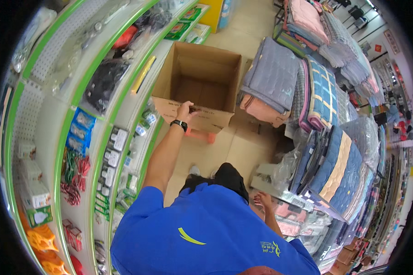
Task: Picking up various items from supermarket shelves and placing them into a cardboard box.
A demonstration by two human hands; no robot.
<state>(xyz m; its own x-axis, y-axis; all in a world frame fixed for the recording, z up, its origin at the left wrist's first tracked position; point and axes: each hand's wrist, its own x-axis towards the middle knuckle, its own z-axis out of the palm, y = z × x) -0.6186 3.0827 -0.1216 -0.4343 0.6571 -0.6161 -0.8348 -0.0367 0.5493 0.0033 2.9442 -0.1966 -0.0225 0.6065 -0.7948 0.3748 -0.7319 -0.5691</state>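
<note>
Before me stands a large open-topped cardboard box (pixel 211 118), its inner walls and brown bottom in plain sight. My left hand (pixel 186 114), with a black watch on the wrist, grips the box's near rim, thumb over the edge. Under the box's near side shows part of a red base (pixel 210 138); the rest of it is hidden. My right hand (pixel 262 199) hangs low at my right side, fingers loosely apart and holding nothing. It is nearest to packs of pink bedding in clear plastic (pixel 287 211).
Green-edged shelving (pixel 113 134) runs along my left, with power strips (pixel 112 156), blue packs (pixel 81 132) and coiled cords (pixel 81 173). On my right, folded quilts (pixel 270 74) and a blue-and-beige quilted bedspread (pixel 339 168) crowd the aisle. Tiled floor (pixel 227 141) lies between.
</note>
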